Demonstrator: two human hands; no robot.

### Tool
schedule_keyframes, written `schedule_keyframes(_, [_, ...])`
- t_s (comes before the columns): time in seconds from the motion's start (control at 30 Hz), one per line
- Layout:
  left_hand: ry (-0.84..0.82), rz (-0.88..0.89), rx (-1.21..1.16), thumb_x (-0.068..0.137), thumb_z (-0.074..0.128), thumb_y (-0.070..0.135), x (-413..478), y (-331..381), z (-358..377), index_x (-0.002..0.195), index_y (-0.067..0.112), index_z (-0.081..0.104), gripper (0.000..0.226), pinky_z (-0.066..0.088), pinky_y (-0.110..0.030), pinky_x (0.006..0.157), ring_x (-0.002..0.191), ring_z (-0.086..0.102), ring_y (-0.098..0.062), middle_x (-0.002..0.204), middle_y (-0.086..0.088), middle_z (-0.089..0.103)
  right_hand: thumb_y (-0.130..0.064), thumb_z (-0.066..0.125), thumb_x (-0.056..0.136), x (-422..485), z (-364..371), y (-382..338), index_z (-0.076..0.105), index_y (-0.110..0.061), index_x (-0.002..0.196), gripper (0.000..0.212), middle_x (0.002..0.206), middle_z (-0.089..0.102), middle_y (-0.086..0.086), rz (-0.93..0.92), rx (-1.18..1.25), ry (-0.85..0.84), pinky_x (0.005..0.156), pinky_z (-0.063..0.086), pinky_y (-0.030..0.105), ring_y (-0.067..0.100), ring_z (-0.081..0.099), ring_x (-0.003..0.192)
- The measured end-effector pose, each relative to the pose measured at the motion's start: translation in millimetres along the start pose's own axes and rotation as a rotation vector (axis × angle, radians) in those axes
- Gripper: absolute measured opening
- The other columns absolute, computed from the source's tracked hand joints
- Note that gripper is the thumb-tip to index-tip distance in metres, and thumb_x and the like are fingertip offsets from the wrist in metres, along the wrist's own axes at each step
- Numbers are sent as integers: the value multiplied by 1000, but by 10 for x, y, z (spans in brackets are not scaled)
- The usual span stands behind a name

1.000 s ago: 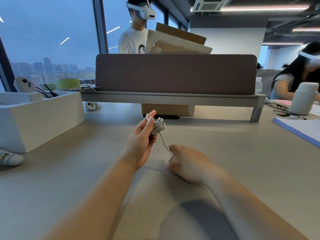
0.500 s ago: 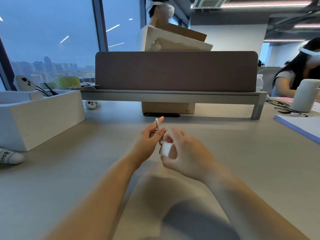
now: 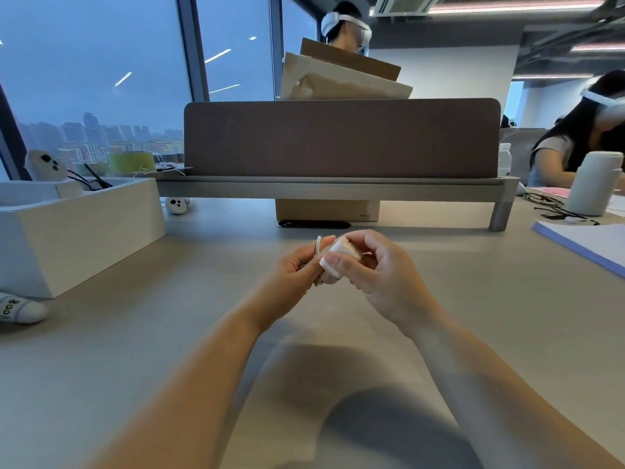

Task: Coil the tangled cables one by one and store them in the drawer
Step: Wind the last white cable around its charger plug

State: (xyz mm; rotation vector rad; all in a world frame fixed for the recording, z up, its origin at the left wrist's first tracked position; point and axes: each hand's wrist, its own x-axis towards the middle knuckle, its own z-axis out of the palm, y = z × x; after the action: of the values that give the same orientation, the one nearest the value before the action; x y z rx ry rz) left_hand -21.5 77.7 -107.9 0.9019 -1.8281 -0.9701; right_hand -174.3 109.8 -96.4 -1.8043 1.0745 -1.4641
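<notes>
A sec ago our left hand held the cable bunch up high. Our right hand was low by the desk, holding the loose end w/ a bit of cord stretched between. Now both hands are close together above the desk & no loose cord hangs down. The plug has come up right next to the bunch.

We think that means this cable is nearly all wound up. Only the end bit still needs tucking in. It's still in our hands, so it isn't put away yet.

Grip: our left fingers are curled round the bunch. Most of it is hidden, & just one thin loop pokes up over the fingers. Our right hand pinches the plug between thumb & fingertips.

The cable is thin, white & bendy, and looks smooth. The plug is a small white block w/ round corners, prob hard plastic. One face is tan & a bit shiny, w/ tiny marks too small to read.

The desk is flat, grey & dull, not shiny. On the left sits a white box w/ a slanted side & an open top. It looks hard & smooth. It may be where the cable goes, but we can't tell.
</notes>
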Motion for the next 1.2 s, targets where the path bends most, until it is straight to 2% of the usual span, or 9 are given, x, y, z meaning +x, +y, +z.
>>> schedule_keyframes(0.1, [-33,2,24,93,43,42,-15,-14,-34,103,32,63,25,40,-10,59,70,47,-3,87,-2,61,-33,69,83,22,-22,17,64,-9,101,31,75,65,3,59,64,31,54,44,16,2,54,57])
schedule_keyframes(0.2, [-55,19,47,100,39,28,-15,-13,-30,100,28,62,23,39,-9,60,66,46,1,85,0,58,-39,66,84,45,-59,65,63,-3,101,39,70,60,5,178,161,42,54,43,19,5,49,55])
schedule_keyframes(0.37, [-150,53,48,99,41,29,-45,-7,-9,110,22,61,24,39,-10,61,68,47,-1,87,3,61,-48,69,75,51,-94,61,58,-6,90,47,70,49,8,296,270,-10,52,38,21,9,40,54])
schedule_keyframes(0.57, [-188,62,-37,91,47,39,-58,-23,26,110,20,61,30,40,-15,62,73,48,-6,86,7,62,-50,67,77,59,-74,84,54,3,108,63,86,59,12,336,349,-91,86,47,45,24,56,83])
schedule_keyframes(0.67, [-223,59,-93,91,47,37,-60,-27,62,104,20,60,25,39,-17,62,75,46,-12,87,2,60,-48,58,85,45,-81,76,50,15,113,70,92,57,21,357,436,-188,85,46,45,31,58,86])
schedule_keyframes(0.87, [-207,27,-139,91,45,36,-65,-27,78,103,15,59,28,38,-15,58,70,45,-7,83,3,58,-64,54,75,43,-55,63,57,-11,116,67,102,62,14,421,328,-154,87,56,38,25,64,96])
schedule_keyframes(0.97, [-199,3,-168,89,47,35,-64,-23,81,98,16,59,25,36,-17,58,71,45,-10,82,2,57,-60,49,83,39,-56,65,64,-10,102,56,96,64,12,406,297,-149,91,54,40,24,65,93])
schedule_keyframes(1.1, [-166,-6,-152,87,52,46,-67,-20,69,96,10,59,38,36,-22,60,74,45,-19,81,-4,55,-62,49,82,38,-44,79,61,-9,110,61,98,66,11,362,270,-160,87,56,35,21,66,93])
schedule_keyframes(1.2, [-144,15,-117,88,57,47,-79,0,78,98,5,58,43,41,-15,58,66,50,-8,79,-4,55,-63,52,79,49,-47,88,57,-3,113,69,95,63,11,335,276,-155,85,55,32,19,65,89])
